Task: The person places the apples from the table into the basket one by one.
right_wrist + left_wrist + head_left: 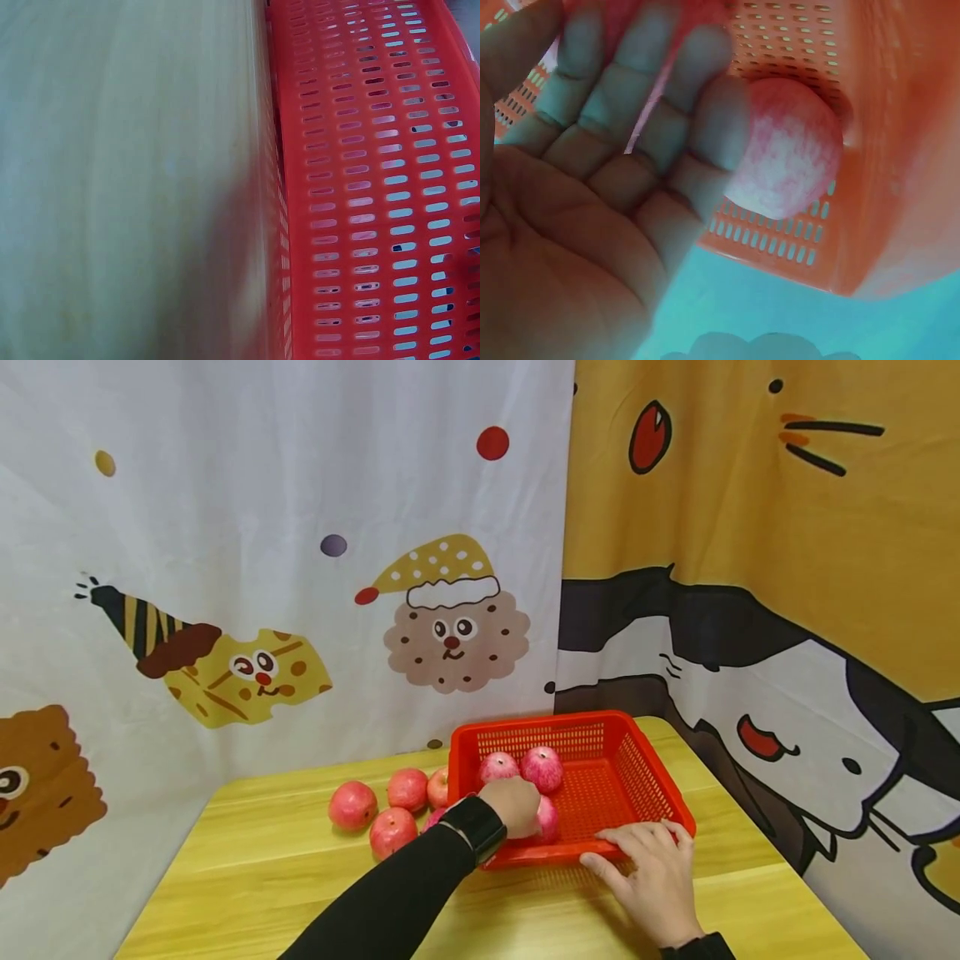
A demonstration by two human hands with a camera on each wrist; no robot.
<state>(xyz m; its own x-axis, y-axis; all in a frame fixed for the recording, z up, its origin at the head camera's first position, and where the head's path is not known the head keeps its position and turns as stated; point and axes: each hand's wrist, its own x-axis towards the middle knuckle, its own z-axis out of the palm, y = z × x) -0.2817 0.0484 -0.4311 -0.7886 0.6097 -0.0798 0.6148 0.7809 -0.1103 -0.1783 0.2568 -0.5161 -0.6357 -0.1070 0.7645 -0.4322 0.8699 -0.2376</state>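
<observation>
Cartoon-printed curtains (247, 510) hang behind a wood-grained table (225, 868). The left hand (512, 806) reaches inside a red basket (596, 793); its fingers are loosely extended side by side, pinching nothing that shows (whether the fingertips touch an apple, I cannot tell). Just right of it sits one apple (548, 819), and just beyond it two more, side by side (542, 768). Farther right of this hand, the basket floor shows bare. The right hand (651, 872) holds the near rim, fingers over it and thumb against the front. Outward to the left of the left hand, past the basket wall, more apples (353, 807) lie on the table, one partly behind the forearm.

The step in hand seems to be setting apples into the basket; the next move likely calls for lifting the left hand clear while the right steadies the rim.

Count: one basket, three apples visible inside, five outside.
</observation>
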